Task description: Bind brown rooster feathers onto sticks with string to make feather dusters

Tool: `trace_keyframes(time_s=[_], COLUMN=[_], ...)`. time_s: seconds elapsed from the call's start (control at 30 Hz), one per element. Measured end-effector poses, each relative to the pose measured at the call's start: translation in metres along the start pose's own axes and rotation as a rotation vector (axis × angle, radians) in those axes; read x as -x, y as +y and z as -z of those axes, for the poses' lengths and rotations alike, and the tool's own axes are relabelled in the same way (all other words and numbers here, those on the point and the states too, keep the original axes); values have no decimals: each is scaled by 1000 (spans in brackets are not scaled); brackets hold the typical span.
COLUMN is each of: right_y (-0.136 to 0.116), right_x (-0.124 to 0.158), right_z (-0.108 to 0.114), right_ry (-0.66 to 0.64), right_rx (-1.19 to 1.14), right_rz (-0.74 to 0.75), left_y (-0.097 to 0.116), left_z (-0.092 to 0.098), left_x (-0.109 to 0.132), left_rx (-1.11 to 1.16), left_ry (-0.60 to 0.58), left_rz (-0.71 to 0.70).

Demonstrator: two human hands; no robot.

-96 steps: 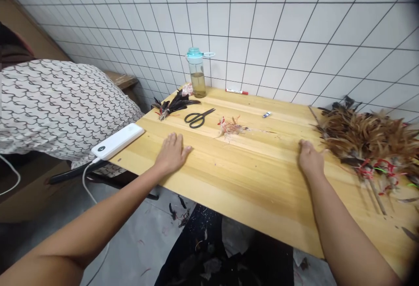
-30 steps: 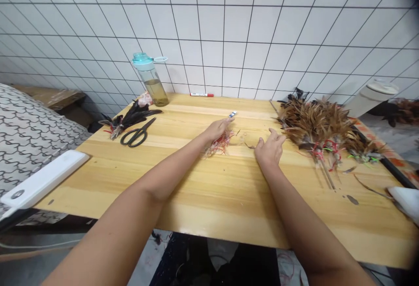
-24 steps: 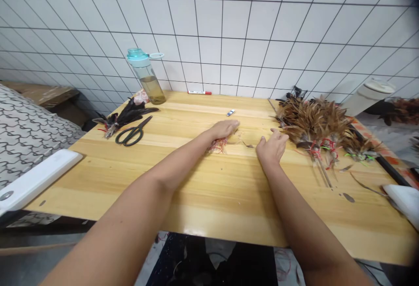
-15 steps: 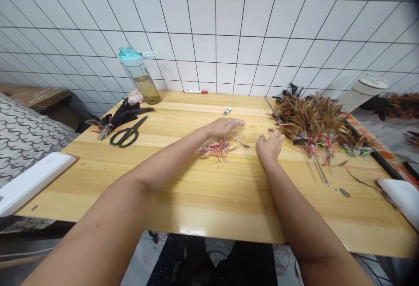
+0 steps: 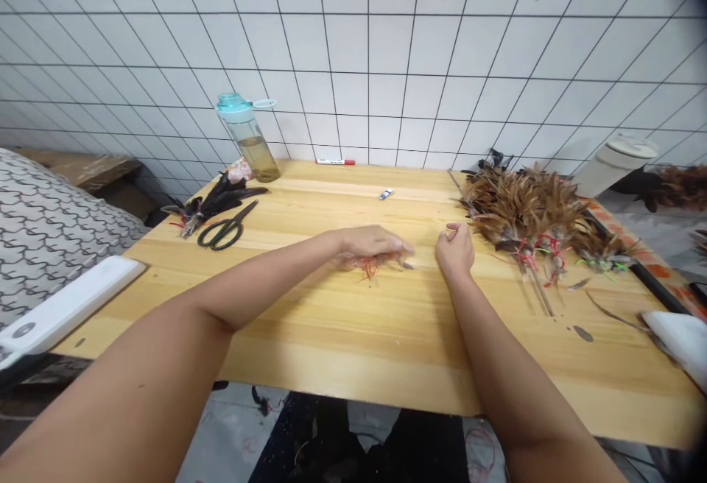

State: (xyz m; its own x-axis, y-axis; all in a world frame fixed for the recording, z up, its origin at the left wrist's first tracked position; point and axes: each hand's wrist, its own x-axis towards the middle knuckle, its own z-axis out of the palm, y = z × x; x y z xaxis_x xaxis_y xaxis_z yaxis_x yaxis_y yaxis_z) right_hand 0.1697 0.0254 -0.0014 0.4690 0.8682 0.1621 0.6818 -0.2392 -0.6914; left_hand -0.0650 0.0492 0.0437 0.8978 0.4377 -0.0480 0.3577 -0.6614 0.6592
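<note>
My left hand (image 5: 375, 240) lies low over a small heap of red and clear string scraps (image 5: 369, 269) in the middle of the wooden table. Its fingers reach out to the right, slightly blurred, and cover part of the heap. A short dark bit of feather sits by the fingertips. To the right, my right hand (image 5: 456, 249) rests near the tabletop with its fingers curled in. Nothing shows in it, and a gap of bare wood separates it from the scraps.
Brown feather bundles (image 5: 519, 203) tied with red string lie at the right. Black feathers (image 5: 221, 196), scissors (image 5: 224, 231) and a water bottle (image 5: 251, 140) are at the left. A marker (image 5: 335, 162) and a small blue-white item (image 5: 386, 194) lie toward the tiled wall.
My left hand has come down over the string scraps, covering more of them. My right hand's fingers have curled in from being spread. The view has tilted up a little.
</note>
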Motion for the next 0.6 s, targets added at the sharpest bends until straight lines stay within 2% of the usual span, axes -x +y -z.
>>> trace_keyframes(time_s=[0.07,0.13,0.17,0.23,0.3,0.43,0.53,0.6], right_y=[-1,-2,-4,-6,-8,-8,-5,-4], right_x=[1,2,2,4,5,5,4,3], right_z=[1,2,2,3,3,3,2,2], right_ry=[-12,-23,-28,-43,-54,-61,-88,-102], right_rx=[15,32,41,64,88,101,110,128], right_rz=[7,16,17,12,13,35,54,72], left_y=[-16,-38,-49,-65,-69,-44,-19,-10], left_z=[14,26,29,28,20,-11,-25,-23], left_x=[20,34,38,38,27,1,5,19], left_rx=[-12,-57,-78,-125,-187,-292,-217,-113], left_ry=[250,457,520,570,527,326,195,142], left_rz=[116,310,422,599,615,367,224,172])
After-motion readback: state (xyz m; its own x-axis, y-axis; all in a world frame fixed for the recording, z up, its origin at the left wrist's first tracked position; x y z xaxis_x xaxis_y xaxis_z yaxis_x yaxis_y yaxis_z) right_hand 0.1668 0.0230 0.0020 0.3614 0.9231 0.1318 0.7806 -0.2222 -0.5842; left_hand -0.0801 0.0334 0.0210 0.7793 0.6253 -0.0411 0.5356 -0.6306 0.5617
